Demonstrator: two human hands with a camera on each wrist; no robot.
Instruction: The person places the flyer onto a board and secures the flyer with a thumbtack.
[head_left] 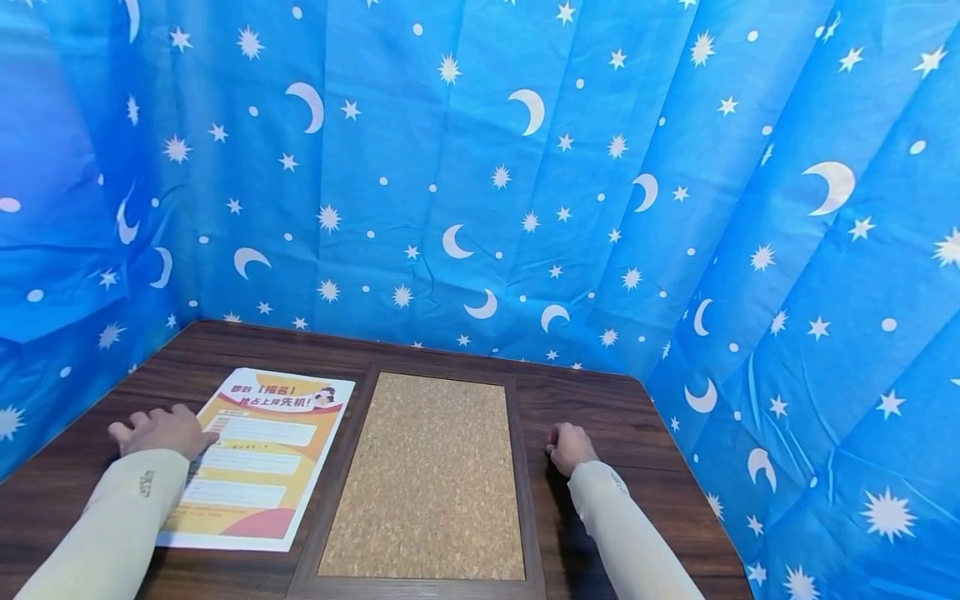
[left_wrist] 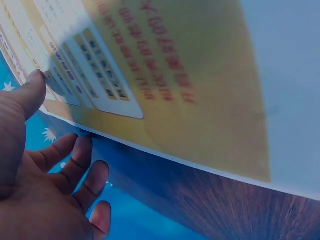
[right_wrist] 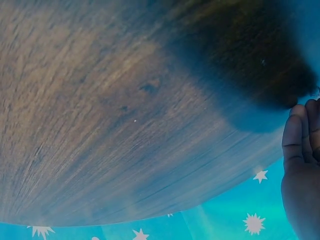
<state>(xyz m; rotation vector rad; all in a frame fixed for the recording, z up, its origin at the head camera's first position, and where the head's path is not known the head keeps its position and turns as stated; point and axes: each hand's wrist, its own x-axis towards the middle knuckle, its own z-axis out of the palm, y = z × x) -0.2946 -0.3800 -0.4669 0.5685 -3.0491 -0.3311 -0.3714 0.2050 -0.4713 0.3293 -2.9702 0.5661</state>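
Note:
A printed poster sheet in yellow, orange and white lies flat on the table, left of a framed cork board. At the sheet's left edge is my left hand, its fingers spread over the wood. In the left wrist view the thumb reaches over the printed side, while the other fingers stay loosely bent beside the edge. Right of the cork board, my right hand rests on the table with loosely curled fingers and holds nothing. Only part of that hand shows in the right wrist view.
The dark wooden table has rounded back corners. Blue curtains with white moons and stars hang behind it and on both sides, close to its edges. The board's dark brown frame surrounds the cork.

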